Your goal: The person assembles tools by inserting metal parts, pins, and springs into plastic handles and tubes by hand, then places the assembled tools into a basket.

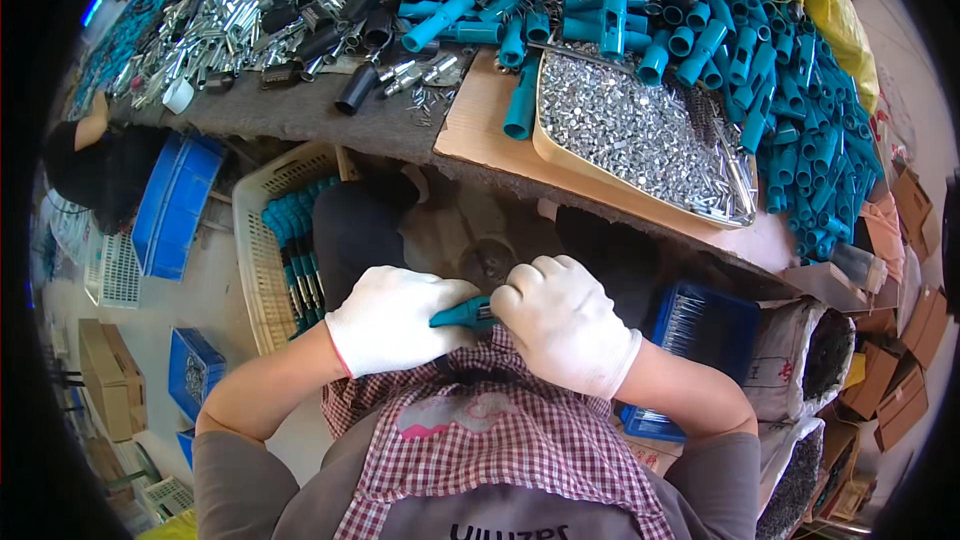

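A grey shirt [420, 515] is cut off below. A smooth blue-green piece [457, 315] is held by the left hand [400, 320] and right hand [568, 325]; its silvery right part is mostly hidden.

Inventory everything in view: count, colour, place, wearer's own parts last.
teal piece: one, teal, between hands
bench: one, grey, across top
tubes: many, teal, mostly bench right
metal parts: many, silver, bench left
black sleeves: several, black, left of tray
tray: one, cream, bench right
small pieces: many, silver, in tray
cardboard: one, brown, under tray
plastic sheet: one, yellow, upper right
basket: one, cream, below bench
tools: several, teal-handled, in basket
bins: several, blue, both sides
sacks: two, whitish, lower right
boxes: several, brown, both sides
co-worker: one, dark-clothed, far left
left hand: one, white glove, centre
right hand: one, white glove, centre
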